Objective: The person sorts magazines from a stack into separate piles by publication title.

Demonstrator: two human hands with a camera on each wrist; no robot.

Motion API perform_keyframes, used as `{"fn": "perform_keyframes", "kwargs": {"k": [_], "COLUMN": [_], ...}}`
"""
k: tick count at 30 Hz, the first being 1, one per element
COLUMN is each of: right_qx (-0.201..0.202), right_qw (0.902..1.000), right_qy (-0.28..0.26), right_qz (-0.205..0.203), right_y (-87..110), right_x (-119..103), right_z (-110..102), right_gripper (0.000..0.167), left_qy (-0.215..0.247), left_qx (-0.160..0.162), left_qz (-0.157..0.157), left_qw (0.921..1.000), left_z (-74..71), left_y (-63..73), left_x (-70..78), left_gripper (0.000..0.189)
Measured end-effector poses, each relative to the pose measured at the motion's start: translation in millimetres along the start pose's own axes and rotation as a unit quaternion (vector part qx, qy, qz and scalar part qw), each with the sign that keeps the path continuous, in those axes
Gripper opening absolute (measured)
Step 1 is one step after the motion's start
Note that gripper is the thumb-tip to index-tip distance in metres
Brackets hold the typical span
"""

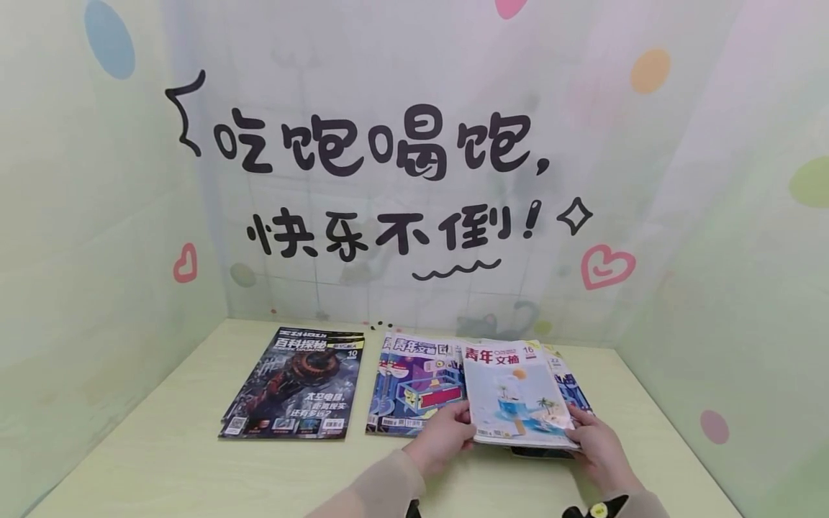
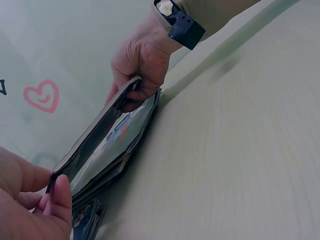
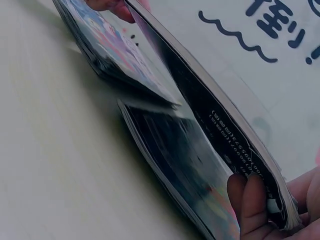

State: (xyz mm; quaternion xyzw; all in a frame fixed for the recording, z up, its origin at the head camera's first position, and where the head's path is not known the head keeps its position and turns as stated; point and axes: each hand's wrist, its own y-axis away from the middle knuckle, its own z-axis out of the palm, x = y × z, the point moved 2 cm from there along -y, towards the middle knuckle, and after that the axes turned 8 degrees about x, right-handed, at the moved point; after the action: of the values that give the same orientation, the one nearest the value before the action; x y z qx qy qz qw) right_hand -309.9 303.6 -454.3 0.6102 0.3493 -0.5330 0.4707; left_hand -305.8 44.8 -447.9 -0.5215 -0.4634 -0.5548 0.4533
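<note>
Both of your hands are on the white-covered 青年文摘 magazine (image 1: pixel 512 406), right of centre in the lower half of the head frame. Left hand (image 1: pixel 443 435): thumb and fingers pinch its lower left edge. Right hand (image 1: pixel 602 450): fingers curled around the lower right edge. Both wrist views show the near edge raised above the right-hand pile (image 1: pixel 573 388); whether the far edge touches it, cannot tell. Nor can you tell whether you hold one copy or several.

Nearby: the purple 青年文摘 stack (image 1: pixel 414 392) just beside your left hand, lower centre; the 百科探秘 stack (image 1: pixel 298 392) well apart, lower left; all on the table (image 1: pixel 149 460).

Risks, as judged: the soft covers could sag or buckle, since your grip is only at the sides. Page edges look loosely spread at your right fingers, so leaves may slip or crease if that pinch slackens. A low sideways move could drag the pile beneath or knock the purple stack askew, the gap there being narrow.
</note>
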Motion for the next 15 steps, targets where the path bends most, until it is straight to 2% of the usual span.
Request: {"fn": "perform_keyframes", "kwargs": {"k": [8,12,15], "right_qx": [-0.019,-0.016,-0.004], "right_qw": [0.9998,0.9997,0.9994], "right_qy": [0.004,0.018,0.033], "right_qz": [-0.004,0.006,0.01], "right_y": [-4.1,-5.5,-6.1], "right_x": [2,3,3], "right_z": [-38,-50,-55], "right_gripper": [0.062,0.062,0.06], "left_qy": [-0.03,-0.041,-0.041], "left_qx": [-0.065,-0.09,-0.105], "left_qz": [-0.024,-0.029,-0.048], "left_qw": [0.9971,0.9947,0.9925], "left_z": [27.9,36.3,39.0], "left_y": [4.5,7.9,9.8], "left_x": [-2.1,-6.0,-10.3], "left_gripper": [0.045,0.035,0.031]}}
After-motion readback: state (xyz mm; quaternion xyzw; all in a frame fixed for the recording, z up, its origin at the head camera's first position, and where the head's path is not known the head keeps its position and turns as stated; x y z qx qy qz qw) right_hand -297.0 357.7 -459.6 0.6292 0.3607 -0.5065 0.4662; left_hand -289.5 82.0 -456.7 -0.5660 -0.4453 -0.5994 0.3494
